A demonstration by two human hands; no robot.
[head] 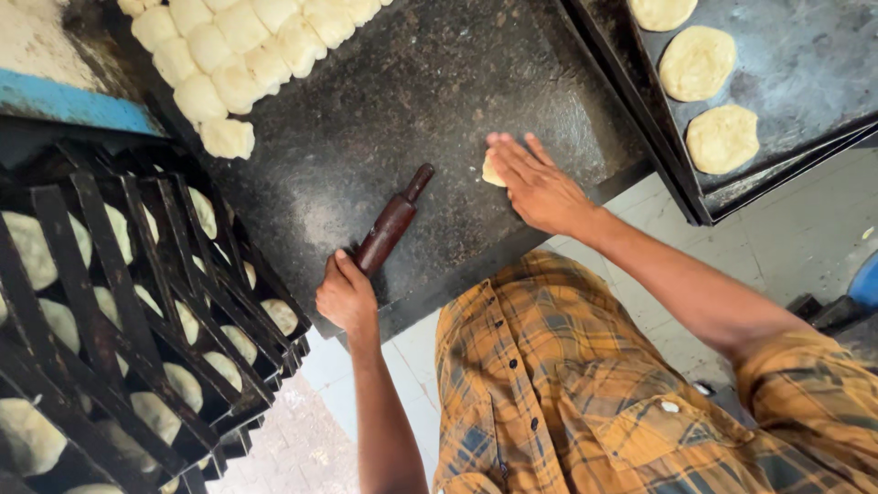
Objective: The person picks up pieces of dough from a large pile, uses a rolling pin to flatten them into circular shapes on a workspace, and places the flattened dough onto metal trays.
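Note:
My left hand (346, 295) grips the near handle of a dark brown wooden rolling pin (391, 222), which lies slanted on the black stone counter (430, 82). My right hand (535, 186) lies flat, fingers spread, pressing on a small pale piece of dough (490, 171) that shows only at its fingertips. The pin and the dough are about a hand's width apart.
Several dough balls (240, 55) are packed in rows at the counter's far left. A dark metal tray (805, 64) at the upper right holds three flattened dough rounds (697, 62). A black rack (119, 302) of stacked trays with flattened dough stands at left. Tiled floor lies below.

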